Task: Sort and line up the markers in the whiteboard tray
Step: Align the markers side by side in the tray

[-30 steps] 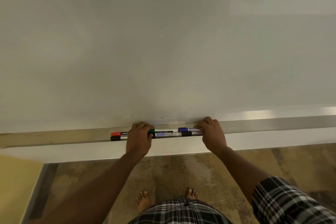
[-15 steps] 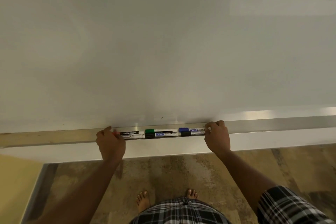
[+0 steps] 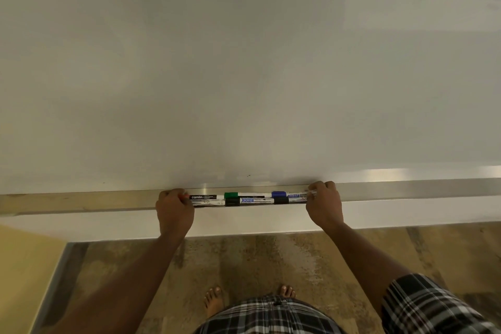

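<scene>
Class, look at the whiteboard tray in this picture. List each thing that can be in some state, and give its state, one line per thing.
markers: capped, lying flat in the tray, two rows end to end.
tray: holds markers only between the hands.
whiteboard: wiped, no writing.
left hand: curled at the left end of the rows.
right hand: curled at the right end of the rows.

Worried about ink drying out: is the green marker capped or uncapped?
Capped. The green marker lies in the tray with its green cap on its left end.
</scene>
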{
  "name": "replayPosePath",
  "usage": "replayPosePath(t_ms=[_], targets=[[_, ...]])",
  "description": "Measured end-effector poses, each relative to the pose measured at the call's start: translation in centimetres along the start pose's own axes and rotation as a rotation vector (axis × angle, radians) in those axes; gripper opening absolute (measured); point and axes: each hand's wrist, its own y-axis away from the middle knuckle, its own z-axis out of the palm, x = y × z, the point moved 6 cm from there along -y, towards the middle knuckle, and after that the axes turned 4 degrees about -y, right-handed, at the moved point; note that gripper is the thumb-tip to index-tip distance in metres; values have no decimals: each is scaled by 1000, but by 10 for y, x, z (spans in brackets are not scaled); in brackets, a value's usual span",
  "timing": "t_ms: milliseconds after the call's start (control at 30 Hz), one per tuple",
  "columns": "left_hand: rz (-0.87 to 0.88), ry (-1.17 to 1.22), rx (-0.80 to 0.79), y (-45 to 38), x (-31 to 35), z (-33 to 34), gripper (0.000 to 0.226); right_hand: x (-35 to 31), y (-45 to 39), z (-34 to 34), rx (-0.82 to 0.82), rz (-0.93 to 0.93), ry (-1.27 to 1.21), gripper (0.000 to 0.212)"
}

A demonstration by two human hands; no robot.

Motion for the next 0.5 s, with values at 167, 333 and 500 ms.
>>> replayPosePath(t_ms=[167,333,500], targets=[[61,-41,-36,2,1,-4,17,-2,6,2,-21,10,-12,28],[164,-119,-52,5,6,-8,18,-7,10,3,-68,-29,32,38],[258,-197,-134,13,14,-9,28,-14,19,0,-60,-62,73,46]])
